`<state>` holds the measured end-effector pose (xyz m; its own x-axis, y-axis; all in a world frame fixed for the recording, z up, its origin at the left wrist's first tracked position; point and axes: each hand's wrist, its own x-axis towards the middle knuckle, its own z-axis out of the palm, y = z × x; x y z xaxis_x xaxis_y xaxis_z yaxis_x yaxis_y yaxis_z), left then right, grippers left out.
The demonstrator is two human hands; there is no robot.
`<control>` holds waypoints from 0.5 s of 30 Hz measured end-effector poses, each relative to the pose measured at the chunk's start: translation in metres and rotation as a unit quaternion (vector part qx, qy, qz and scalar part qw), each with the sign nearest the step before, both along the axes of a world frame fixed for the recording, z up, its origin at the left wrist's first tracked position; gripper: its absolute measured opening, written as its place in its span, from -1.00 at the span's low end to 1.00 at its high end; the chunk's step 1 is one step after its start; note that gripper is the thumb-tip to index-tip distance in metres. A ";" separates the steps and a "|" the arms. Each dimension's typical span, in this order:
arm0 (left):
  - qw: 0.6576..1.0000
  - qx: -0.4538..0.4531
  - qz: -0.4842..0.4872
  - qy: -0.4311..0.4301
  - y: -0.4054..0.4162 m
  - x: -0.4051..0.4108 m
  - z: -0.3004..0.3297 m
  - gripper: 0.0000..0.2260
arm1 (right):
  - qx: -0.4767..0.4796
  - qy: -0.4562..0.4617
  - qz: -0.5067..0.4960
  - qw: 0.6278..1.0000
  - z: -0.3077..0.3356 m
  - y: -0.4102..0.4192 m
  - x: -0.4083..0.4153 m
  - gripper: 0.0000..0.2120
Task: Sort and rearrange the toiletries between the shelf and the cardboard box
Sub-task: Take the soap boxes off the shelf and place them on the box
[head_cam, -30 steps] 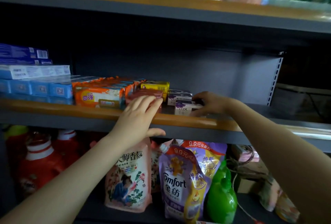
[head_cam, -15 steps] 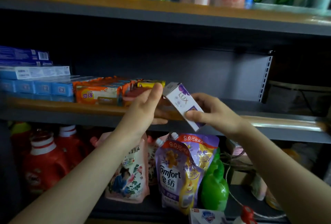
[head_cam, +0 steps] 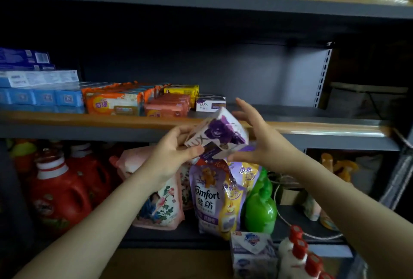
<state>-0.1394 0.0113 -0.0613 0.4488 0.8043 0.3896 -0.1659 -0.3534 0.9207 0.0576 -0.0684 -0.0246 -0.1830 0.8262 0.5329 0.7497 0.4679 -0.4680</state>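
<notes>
Left hand [head_cam: 172, 156] grip pinches Lux soap box [head_cam: 218, 135] | right hand [head_cam: 261, 142] grip spread, fingers straight

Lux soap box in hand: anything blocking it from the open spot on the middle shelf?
Nothing visible. The white-and-purple Lux soap box, held by the left hand with the right hand alongside, sits just before the shelf's wooden edge; bare grey shelf lies right of the shelved Lux box.

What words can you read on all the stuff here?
"LUX": on the purple-flower soap box gripped in the left hand.
"LUX": on the white soap box on the shelf.
"Comfort": on the purple refill pouch.
Orange packs, blue boxes, red jugs: too blurred to read.
</notes>
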 end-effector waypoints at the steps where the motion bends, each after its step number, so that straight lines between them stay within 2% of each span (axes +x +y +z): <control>1: 1.000 0.013 -0.004 -0.016 0.002 0.001 -0.006 -0.64 | -0.018 0.040 0.015 0.999 -0.002 -0.001 0.003 -0.05; 3: 0.998 0.058 0.010 -0.022 0.004 0.002 -0.017 -0.60 | -0.016 0.044 0.029 0.998 -0.007 -0.003 0.009 -0.19; 6: 0.991 0.129 0.026 -0.009 0.007 0.003 -0.029 -0.57 | -0.011 -0.037 0.007 0.999 -0.012 -0.008 0.012 -0.44; 12: 0.968 0.241 0.048 0.048 0.004 0.001 -0.045 -0.55 | 0.026 -0.176 -0.012 0.984 -0.022 -0.021 0.016 -0.45; 15: 0.925 0.349 0.100 0.114 -0.001 -0.002 -0.064 -0.49 | 0.032 -0.251 -0.019 0.967 -0.041 -0.031 0.017 -0.50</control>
<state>-0.1411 0.0101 -0.1254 0.4529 0.4677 0.7590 0.1362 -0.8777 0.4595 0.0745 -0.0993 -0.0655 -0.4021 0.8053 0.4357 0.8922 0.4514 -0.0110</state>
